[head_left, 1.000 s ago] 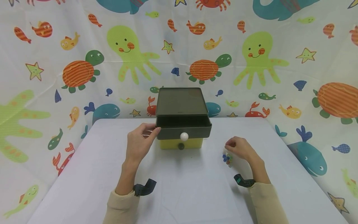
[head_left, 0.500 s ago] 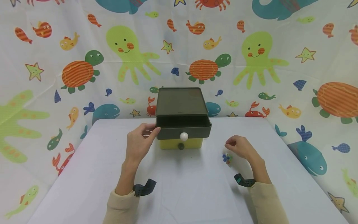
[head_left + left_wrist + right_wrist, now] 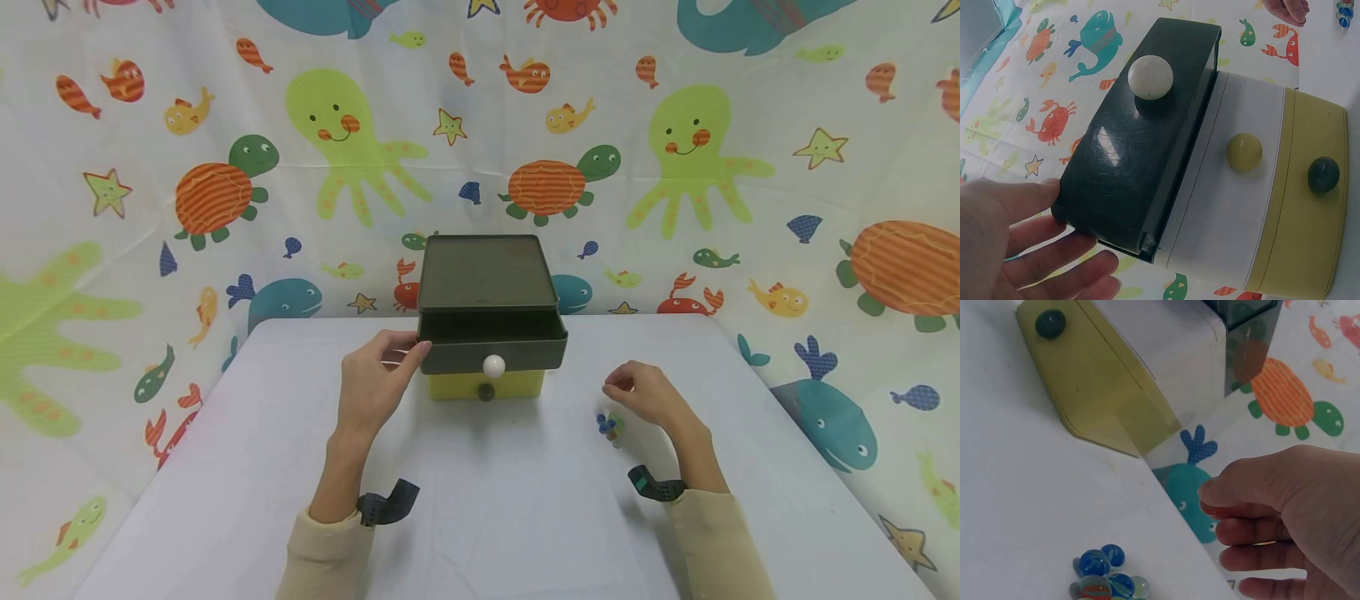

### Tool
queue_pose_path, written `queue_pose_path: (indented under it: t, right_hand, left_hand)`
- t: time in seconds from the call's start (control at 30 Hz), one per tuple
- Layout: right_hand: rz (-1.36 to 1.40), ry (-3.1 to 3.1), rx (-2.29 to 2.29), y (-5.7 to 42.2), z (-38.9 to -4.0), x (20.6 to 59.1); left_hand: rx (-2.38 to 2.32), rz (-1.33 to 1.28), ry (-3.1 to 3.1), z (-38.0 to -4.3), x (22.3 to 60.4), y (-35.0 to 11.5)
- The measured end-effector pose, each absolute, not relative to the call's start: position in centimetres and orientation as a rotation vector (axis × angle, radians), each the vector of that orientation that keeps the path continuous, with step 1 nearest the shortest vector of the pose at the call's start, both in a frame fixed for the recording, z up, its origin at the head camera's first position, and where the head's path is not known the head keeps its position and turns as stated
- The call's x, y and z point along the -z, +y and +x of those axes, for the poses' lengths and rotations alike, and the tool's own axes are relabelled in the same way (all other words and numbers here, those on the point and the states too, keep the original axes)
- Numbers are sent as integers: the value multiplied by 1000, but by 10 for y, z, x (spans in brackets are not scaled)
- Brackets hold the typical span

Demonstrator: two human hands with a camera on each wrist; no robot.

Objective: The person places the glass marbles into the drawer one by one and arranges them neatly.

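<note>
At the left hand (image 3: 371,385), thumb and fingers clamp the corner of a jutting dark-green plastic drawer (image 3: 1113,165) with a round white knob (image 3: 1150,77), just to that hand's right. Over to the right hand (image 3: 647,395): thumb and forefinger together, and whether they pinch anything can't be told! Just on its near side, apart, sit small glass marbles (image 3: 1094,563), blue, clear and orange-tinted, on the white tabletop (image 3: 510,500).

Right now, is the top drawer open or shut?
Open: the dark green drawer sticks out past the yellow drawer, its inside showing.
</note>
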State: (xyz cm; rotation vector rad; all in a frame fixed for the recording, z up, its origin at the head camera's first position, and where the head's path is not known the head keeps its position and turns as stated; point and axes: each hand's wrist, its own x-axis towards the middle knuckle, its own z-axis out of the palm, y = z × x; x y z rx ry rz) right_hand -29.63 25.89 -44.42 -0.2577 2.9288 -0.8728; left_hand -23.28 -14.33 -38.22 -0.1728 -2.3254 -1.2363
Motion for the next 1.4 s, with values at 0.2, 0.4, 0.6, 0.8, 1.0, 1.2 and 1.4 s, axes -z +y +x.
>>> queue_pose_path:
  t: [0.2,0.4,0.6,0.8,1.0,1.2,1.4]
  right_hand:
    - [-260,2936,877,258,-295,443]
    - [-255,2940,877,258,-293,439]
    - [-258,2940,891,257,-292,437]
    - [-272,2946,908,256,-290,434]
    - [-294,2960,914,257,-290,432]
    - [-322,2984,912,257,-289,431]
    - [-338,3004,911,256,-289,430]
  left_hand:
    - [1236,-172,-2325,-232,381,-143]
    - [1227,-177,-2320,-232,381,-143]
    - [1227,-177,-2319,-232,381,-143]
    - [1236,-170,-2323,-231,381,-143]
    - [1236,-169,-2324,-231,381,-143]
    - [1236,-169,-2324,-231,381,-143]
    - [1234,-168,-2326,-231,381,-142]
